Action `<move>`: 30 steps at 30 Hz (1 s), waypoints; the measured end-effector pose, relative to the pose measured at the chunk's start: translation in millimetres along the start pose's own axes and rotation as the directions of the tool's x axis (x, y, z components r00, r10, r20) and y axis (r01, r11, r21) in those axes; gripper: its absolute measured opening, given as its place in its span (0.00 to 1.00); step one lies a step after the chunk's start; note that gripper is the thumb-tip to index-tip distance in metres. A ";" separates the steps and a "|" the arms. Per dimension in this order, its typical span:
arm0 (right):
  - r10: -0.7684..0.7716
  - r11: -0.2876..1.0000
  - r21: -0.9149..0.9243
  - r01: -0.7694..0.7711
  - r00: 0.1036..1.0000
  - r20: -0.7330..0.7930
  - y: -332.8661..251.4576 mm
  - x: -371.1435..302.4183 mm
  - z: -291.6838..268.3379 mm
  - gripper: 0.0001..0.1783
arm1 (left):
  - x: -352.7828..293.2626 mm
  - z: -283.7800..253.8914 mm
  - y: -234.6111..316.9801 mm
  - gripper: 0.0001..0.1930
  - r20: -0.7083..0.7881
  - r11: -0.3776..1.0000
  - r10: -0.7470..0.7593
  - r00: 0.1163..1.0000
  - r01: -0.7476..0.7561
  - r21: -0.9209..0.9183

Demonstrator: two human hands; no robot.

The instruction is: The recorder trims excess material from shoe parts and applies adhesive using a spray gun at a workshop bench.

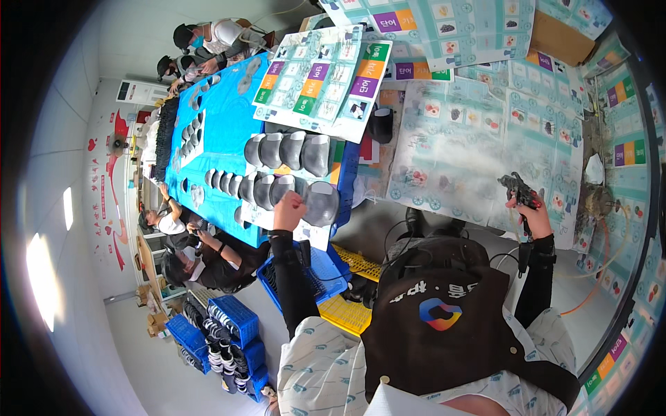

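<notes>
Your left hand point(289, 212) has its fingers curled in and bunched together at the near row of dark grey moulded pieces point(321, 204); from this angle I can't tell whether they pinch an edge or only hover over it. The fingers of your right hand point(536, 220) are wrapped around the grip of a black spray gun point(519, 188), well apart from the left.

Just right of your left fingers lies the largest-looking piece of that row (the fisheye may exaggerate it), and the others trail off to the left. Directly beyond the fingers is a second row of pieces point(288, 154), on the same blue-covered worktop point(229, 114). Farther out lean the printed boards point(316, 82). Beyond and left of your right fingers, the sheet-lined spraying surface point(451, 149) carries a whitish film.

To handle this well, I'd take a piece by its rim, keeping your left fingertips off the broad face, and lift it clear so it doesn't drag its neighbour. Ease off the trigger while the left hand reaches, and keep the nozzle turned away from those fingers.
</notes>
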State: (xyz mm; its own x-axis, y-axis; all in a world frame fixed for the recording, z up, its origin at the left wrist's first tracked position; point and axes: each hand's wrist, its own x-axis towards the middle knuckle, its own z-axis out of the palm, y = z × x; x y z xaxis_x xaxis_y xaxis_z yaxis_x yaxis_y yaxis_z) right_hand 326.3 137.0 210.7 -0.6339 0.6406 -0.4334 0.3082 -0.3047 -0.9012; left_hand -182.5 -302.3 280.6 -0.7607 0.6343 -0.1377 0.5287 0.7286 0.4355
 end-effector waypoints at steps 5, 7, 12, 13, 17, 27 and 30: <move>-0.009 1.000 -0.030 0.006 0.997 -0.081 -7.1 -9.8 14.4 0.19 | 33.2 8.3 -50.2 0.12 0.083 0.941 -0.146 0.986 0.165 -0.296; -0.013 1.000 -0.007 0.013 0.996 -0.087 -5.9 -11.9 19.1 0.18 | 30.2 11.0 -91.8 0.15 0.039 0.982 -0.153 0.987 0.156 -0.102; 0.012 0.999 0.043 -0.003 0.976 -0.215 5.5 -32.4 8.5 0.18 | 38.3 41.2 -64.1 0.18 -0.244 0.929 -0.096 0.965 0.175 0.325; 0.014 0.998 0.069 0.002 0.974 -0.224 10.3 -31.4 6.8 0.18 | 39.3 42.2 -65.5 0.18 -0.238 0.918 -0.217 0.947 0.281 0.279; 0.009 0.999 0.041 0.003 0.956 -0.295 13.3 -68.0 -11.2 0.17 | 36.8 45.9 -78.3 0.19 -0.276 0.952 -0.163 0.947 0.225 0.210; 0.025 1.000 0.020 -0.020 0.957 -0.289 -4.1 -52.5 5.4 0.19 | 27.8 59.0 -59.8 0.19 -0.267 0.973 -0.186 0.946 0.216 0.087; 0.006 1.000 0.006 -0.005 0.987 -0.158 -15.7 -32.0 16.1 0.19 | 15.6 53.6 -74.2 0.21 -0.310 0.965 -0.108 0.944 0.175 0.195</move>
State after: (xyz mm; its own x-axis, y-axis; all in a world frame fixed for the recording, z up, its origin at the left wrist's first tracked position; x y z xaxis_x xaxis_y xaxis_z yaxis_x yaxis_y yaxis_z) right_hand 330.2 109.9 238.5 -0.5119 0.7420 -0.4329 0.3076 -0.3122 -0.8988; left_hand -213.5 -332.6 198.5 -0.8927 0.4397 0.0990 0.4506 0.8644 0.2232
